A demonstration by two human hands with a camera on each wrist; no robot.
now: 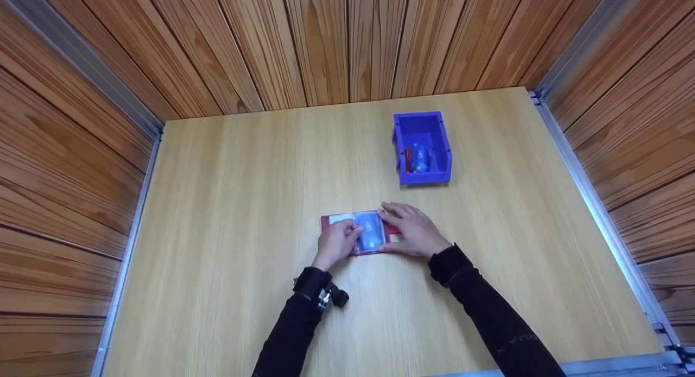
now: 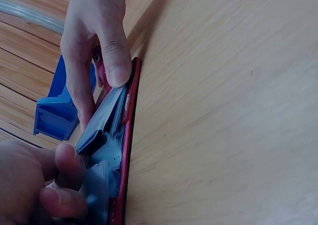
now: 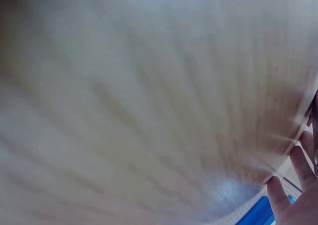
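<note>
A red card holder (image 1: pixel 324 222) lies opened out on the table, its clear plastic sleeves (image 1: pixel 371 233) facing up. My left hand (image 1: pixel 334 244) is over its middle, thumb and fingers curled and pinching at a sleeve. In the left wrist view those fingertips (image 2: pixel 67 160) are beside the fanned sleeves, partly hiding what lies between them. My right hand (image 1: pixel 415 233) grips the holder's right end, with the thumb on the near edge and the fingers at the far edge. The right wrist view is mostly a blurred surface, with a few right fingers (image 3: pixel 300 165) at its right edge.
A blue-purple bin (image 1: pixel 426 178) stands on the table behind the right hand. Inside are a clear bluish item (image 1: pixel 419 158) and a red item (image 1: pixel 408 161). Wood-panelled walls (image 1: pixel 326 45) and metal rails (image 1: pixel 592 176) border the tabletop (image 1: pixel 244 192).
</note>
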